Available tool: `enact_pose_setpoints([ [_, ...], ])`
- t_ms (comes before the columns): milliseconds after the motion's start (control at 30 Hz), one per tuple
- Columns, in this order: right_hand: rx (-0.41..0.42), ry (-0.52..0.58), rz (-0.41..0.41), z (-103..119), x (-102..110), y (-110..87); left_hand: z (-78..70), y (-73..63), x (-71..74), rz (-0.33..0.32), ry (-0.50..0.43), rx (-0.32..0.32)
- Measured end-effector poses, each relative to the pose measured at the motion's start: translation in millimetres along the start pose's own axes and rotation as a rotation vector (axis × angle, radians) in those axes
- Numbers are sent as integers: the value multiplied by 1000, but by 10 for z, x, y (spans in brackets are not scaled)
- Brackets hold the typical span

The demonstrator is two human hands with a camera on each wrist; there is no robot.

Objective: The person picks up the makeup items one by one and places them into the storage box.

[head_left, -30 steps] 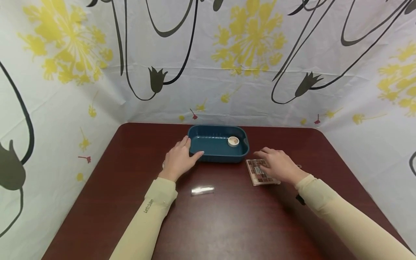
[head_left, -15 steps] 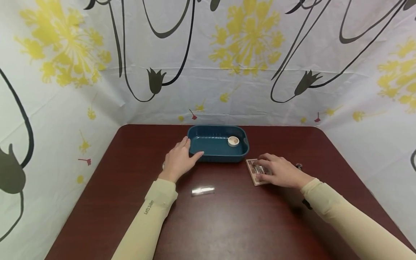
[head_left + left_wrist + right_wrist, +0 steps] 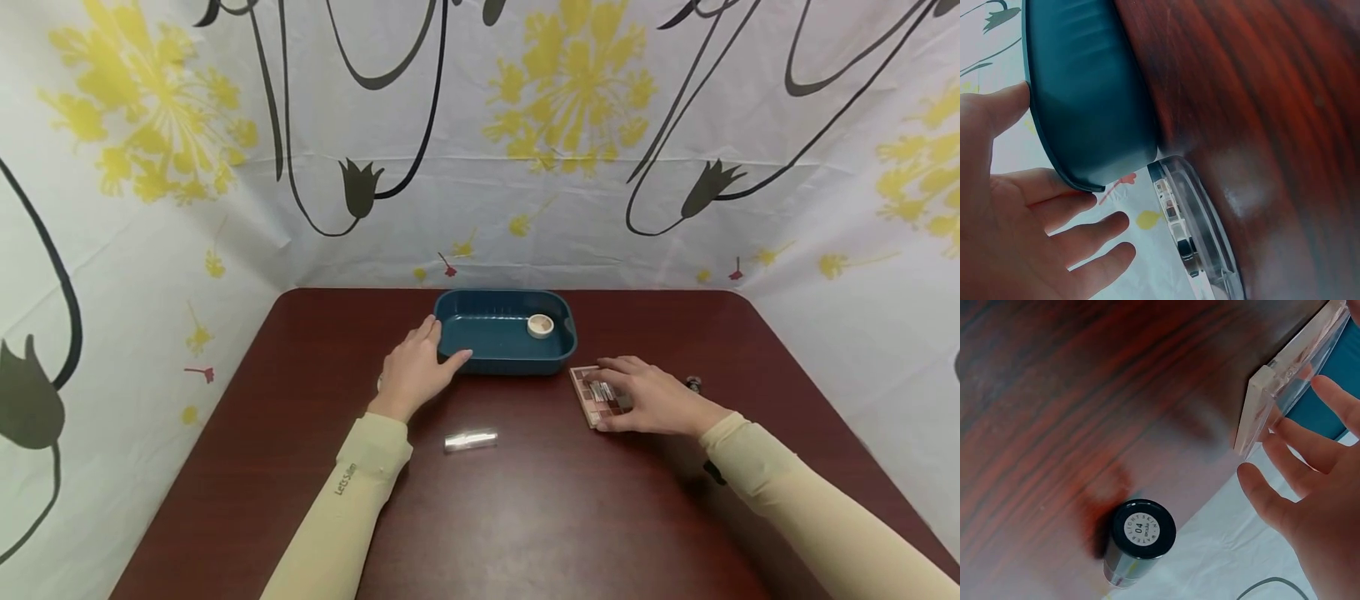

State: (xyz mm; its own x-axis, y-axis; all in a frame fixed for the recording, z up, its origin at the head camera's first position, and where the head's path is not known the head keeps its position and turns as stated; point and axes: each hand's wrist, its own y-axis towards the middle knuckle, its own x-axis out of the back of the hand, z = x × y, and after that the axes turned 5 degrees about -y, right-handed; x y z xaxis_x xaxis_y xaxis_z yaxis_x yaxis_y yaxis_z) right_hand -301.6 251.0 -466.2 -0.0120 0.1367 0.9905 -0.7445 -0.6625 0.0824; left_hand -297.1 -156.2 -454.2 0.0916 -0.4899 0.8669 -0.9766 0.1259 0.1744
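Observation:
My left hand (image 3: 412, 371) rests at the left end of a blue tray (image 3: 510, 365). In the left wrist view its thumb and index finger touch the rim while the other fingers stay spread. A small round cream pot (image 3: 540, 326) sits in the tray's right side. My right hand (image 3: 648, 398) spans an eyeshadow palette (image 3: 587, 392) lying on the table, thumb on the near edge and fingers on the far edge. Through its clear lid (image 3: 1300, 384) fingertips show in the right wrist view. The hand covers the palette's right part.
A shiny clear tube (image 3: 470, 440) lies on the dark red table (image 3: 525, 517). Beyond my right wrist stands a black-ended bottle (image 3: 1138, 540) marked 04. Beside the left hand is a clear-covered case (image 3: 1194, 228), mostly hidden from the head view. Patterned cloth (image 3: 480, 225) encloses the table.
My right hand has lowered onto the palette and drawn slightly right and nearer, its thumb now at the near edge. The left hand and the tray have not moved.

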Motion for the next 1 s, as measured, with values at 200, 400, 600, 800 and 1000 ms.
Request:
enact_pose_setpoints([
  [200,-23,18,17,-3,8,-8,-6,-1,-2,-3,1,0],
  [400,-26,20,12,-16,-1,2,-11,-2,1,-3,1,1],
  [600,-36,26,14,-2,6,18,-13,3,7,-4,5,3],
  [800,-43,30,31,17,16,26,-11,7,4,-9,6,6],
  [1000,-65,11,53,26,39,65,-3,12,-5,-8,2,4],
])
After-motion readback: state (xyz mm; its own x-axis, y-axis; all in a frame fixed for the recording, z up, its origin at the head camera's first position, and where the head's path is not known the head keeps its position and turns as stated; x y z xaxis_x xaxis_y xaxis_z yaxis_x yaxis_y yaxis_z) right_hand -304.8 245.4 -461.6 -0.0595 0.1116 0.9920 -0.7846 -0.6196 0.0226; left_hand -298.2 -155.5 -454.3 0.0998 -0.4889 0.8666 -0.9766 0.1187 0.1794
